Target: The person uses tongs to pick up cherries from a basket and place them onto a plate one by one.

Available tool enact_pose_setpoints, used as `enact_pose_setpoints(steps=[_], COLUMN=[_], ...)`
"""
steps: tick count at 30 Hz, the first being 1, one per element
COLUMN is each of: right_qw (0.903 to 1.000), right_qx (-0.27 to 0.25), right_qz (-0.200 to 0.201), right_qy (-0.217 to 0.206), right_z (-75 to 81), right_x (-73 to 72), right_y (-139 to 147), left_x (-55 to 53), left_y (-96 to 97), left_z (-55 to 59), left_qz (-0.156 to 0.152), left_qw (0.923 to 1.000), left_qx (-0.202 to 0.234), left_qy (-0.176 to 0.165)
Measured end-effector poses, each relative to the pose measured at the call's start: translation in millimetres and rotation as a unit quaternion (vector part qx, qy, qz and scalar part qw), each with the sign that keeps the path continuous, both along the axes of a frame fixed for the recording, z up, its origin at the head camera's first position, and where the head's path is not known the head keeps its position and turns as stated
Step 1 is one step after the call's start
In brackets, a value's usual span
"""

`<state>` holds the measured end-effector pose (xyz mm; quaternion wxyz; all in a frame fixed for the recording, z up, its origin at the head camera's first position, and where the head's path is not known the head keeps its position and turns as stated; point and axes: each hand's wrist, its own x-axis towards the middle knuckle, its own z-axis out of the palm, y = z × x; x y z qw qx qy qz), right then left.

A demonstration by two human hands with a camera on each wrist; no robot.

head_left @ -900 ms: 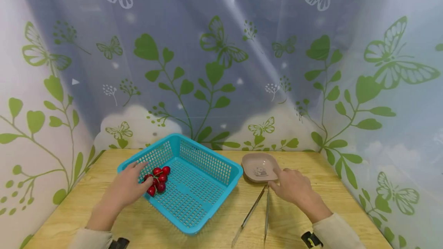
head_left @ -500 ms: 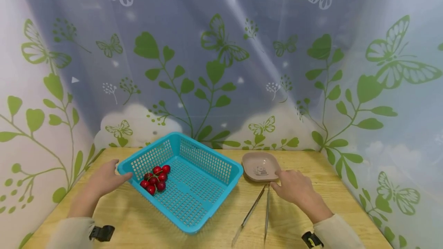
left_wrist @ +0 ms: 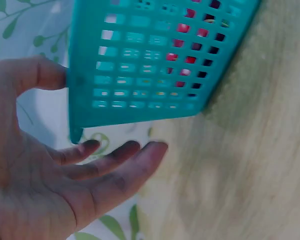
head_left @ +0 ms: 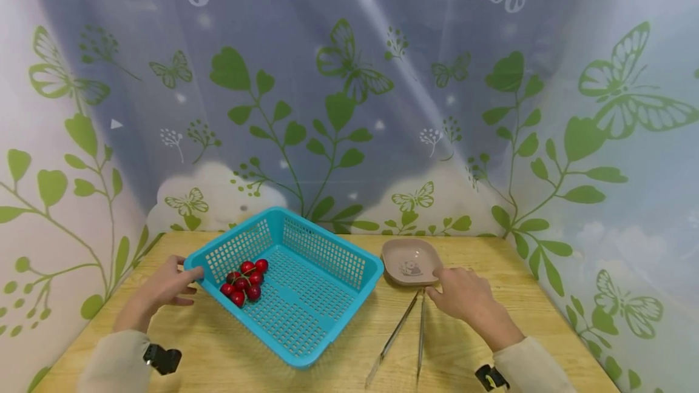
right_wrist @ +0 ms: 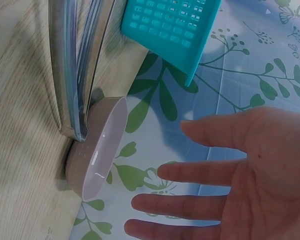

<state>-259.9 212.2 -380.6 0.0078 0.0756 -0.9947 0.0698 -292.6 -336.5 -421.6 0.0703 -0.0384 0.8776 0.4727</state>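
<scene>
At the left corner of a blue plastic basket (head_left: 306, 359), my left hand (head_left: 164, 287) has its thumb at the rim. In the left wrist view the other fingers (left_wrist: 125, 177) of that hand extend loosely outside the basket wall, apart from it. A cluster of red cherries (head_left: 253, 278) with green stems lies in the basket's left part. My right hand (head_left: 464, 293) is by the right side of a small beige bowl (head_left: 409, 253); its fingers are extended and hold nothing. Metal tongs (head_left: 392, 335) lie spread on the table, their joined end close to the bowl's front.
The basket and bowl stand on a light wooden table (head_left: 464, 356). Behind them and along both sides hangs a curtain (head_left: 349, 138) printed with butterflies and green leaves.
My left hand has moved left from over the cherries to outside the basket, its thumb now at the rim. The right hand, bowl and tongs stay nearly still.
</scene>
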Motion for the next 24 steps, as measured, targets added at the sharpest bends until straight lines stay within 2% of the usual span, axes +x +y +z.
enact_pose_setpoints(steps=[3,16,24], right_qw=[1.0,1.0,0.9999], right_qx=[0.002,-0.006,-0.01], right_qz=[0.0,0.003,0.007], right_qy=[-0.003,0.0,0.001], right_z=[-0.4,-0.7,-1.6], right_x=[-0.1,-0.3,-0.3], right_y=[0,0,-1], left_x=[-0.3,-1.6,2.0], left_y=[1.5,5.0,0.0], left_z=[-6.0,-20.7,-34.4], left_qz=[0.011,0.029,0.032], left_qw=[0.9994,0.993,0.9837], left_qx=[0.032,0.112,0.169], left_qy=[-0.008,0.025,0.053])
